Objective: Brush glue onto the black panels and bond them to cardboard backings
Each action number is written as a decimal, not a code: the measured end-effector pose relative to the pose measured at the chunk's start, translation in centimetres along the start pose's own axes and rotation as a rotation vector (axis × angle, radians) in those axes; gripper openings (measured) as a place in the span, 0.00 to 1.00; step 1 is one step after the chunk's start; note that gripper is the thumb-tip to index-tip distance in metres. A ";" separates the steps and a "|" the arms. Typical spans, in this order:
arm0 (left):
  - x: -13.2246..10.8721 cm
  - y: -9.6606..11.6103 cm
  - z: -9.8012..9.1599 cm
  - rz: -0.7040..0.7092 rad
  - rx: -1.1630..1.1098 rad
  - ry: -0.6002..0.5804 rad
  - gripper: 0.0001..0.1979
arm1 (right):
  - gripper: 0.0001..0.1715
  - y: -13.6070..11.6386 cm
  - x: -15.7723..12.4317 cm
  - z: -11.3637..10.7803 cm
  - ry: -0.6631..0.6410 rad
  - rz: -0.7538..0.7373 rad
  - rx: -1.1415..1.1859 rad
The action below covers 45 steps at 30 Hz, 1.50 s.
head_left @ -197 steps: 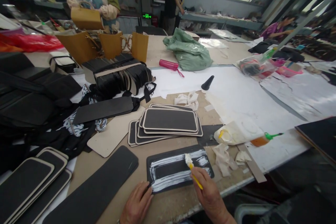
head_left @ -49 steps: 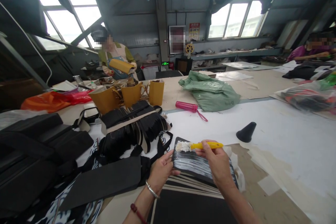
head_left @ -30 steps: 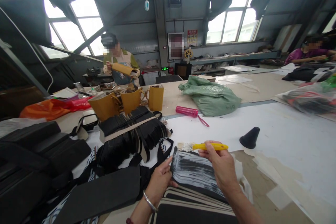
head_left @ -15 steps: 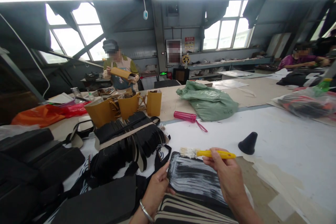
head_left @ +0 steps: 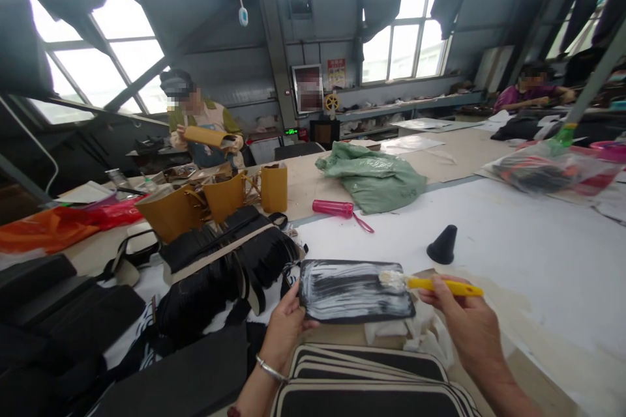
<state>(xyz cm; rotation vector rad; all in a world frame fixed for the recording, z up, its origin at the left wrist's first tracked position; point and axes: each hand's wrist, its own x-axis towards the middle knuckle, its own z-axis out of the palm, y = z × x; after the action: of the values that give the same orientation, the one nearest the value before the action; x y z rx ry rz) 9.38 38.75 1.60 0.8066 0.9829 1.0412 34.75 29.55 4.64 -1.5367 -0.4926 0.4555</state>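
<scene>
My left hand (head_left: 284, 322), with a silver bangle at its wrist, grips the left end of a black rectangular panel (head_left: 342, 290) with rounded corners. White streaks of paste cover much of the panel's upper face. In my right hand (head_left: 467, 316) is a paintbrush (head_left: 445, 285) with a yellow handle. Its paste-laden bristles touch the panel near the right end. Below, close to me, lies a fanned stack of black panels with pale edges (head_left: 366, 397). Crumpled whitish material (head_left: 428, 332) sits beneath the panel's right side.
Strapped bundles of black pieces (head_left: 215, 273) lie at left, with mustard bags (head_left: 222, 195) behind them. A pink flashlight-like cylinder (head_left: 332, 208), a green plastic bag (head_left: 376, 176) and a black cone (head_left: 443, 244) stand farther out. One person (head_left: 205, 117) works across the table, another (head_left: 528, 91) at far right.
The brush has moved from the panel's upper left to its right end. My left hand has raised the panel away from the stack, uncovering more of it. The view has shifted rightward.
</scene>
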 end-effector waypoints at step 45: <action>4.6 -6.7 -2.1 -0.249 0.005 0.351 0.24 | 0.25 7.2 -4.8 13.5 -0.320 0.201 0.154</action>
<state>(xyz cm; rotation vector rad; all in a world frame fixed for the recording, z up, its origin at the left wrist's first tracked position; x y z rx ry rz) 10.38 41.23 -6.36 0.4960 1.3477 0.9802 23.35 37.82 -2.99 -1.3753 -0.5375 0.8846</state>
